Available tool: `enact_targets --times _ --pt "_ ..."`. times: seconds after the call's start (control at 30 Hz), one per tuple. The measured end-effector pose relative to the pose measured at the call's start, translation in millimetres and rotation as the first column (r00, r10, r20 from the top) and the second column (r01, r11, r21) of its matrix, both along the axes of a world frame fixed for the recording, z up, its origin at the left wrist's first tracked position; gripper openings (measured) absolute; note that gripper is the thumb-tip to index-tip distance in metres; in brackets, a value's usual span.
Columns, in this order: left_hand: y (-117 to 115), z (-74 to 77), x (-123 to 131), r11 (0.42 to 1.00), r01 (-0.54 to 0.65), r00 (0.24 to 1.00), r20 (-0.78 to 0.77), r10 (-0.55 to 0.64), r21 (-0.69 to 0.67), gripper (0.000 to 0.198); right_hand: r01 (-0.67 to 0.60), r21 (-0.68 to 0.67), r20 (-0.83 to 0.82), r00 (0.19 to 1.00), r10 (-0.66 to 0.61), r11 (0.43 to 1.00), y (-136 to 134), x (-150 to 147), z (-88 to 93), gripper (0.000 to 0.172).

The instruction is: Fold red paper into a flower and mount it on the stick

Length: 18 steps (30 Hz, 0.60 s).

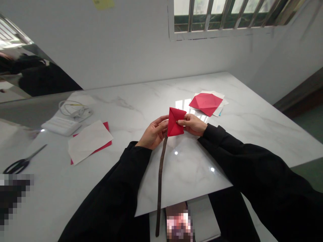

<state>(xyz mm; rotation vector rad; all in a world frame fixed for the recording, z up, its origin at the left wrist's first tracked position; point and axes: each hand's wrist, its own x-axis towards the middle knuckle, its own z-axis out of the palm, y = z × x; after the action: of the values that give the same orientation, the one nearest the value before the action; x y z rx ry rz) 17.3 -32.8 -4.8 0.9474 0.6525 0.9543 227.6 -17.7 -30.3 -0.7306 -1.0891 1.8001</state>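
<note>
Head view looks down on a folded red paper held up over a white marble-patterned surface. The left hand and right hand are both clenched on it, the left grip on its left edge and the right grip pinching its right side. A slim dark brown stem runs down from under the paper and past the surface's front edge. Beyond the hands, a second folded red paper lies on white sheets. Off to the left are a white sheet over red paper, a white box, a coiled white cable and black-handled scissors. Below the front edge sits a pixelated object, too blurred to tell.
</note>
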Motion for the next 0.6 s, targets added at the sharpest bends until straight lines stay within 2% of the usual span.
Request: enact_targets --times 0.17,0.37,0.6 --pt "-0.7 1.1 0.8 1.000 0.019 1.000 0.012 -0.019 -0.010 0.046 0.011 0.003 -0.006 1.000 -0.011 1.000 0.9 0.8 -0.7 0.044" --pt "-0.2 -0.4 1.2 1.000 0.029 1.000 0.002 -0.029 0.000 0.045 -0.038 0.016 -0.009 0.999 0.038 0.999 0.8 1.0 -0.2 0.049" --pt "-1.8 -1.7 0.9 0.999 0.049 0.999 0.024 -0.049 -0.019 0.042 -0.018 0.024 -0.014 1.000 0.018 1.000 -0.1 1.5 1.2 0.049"
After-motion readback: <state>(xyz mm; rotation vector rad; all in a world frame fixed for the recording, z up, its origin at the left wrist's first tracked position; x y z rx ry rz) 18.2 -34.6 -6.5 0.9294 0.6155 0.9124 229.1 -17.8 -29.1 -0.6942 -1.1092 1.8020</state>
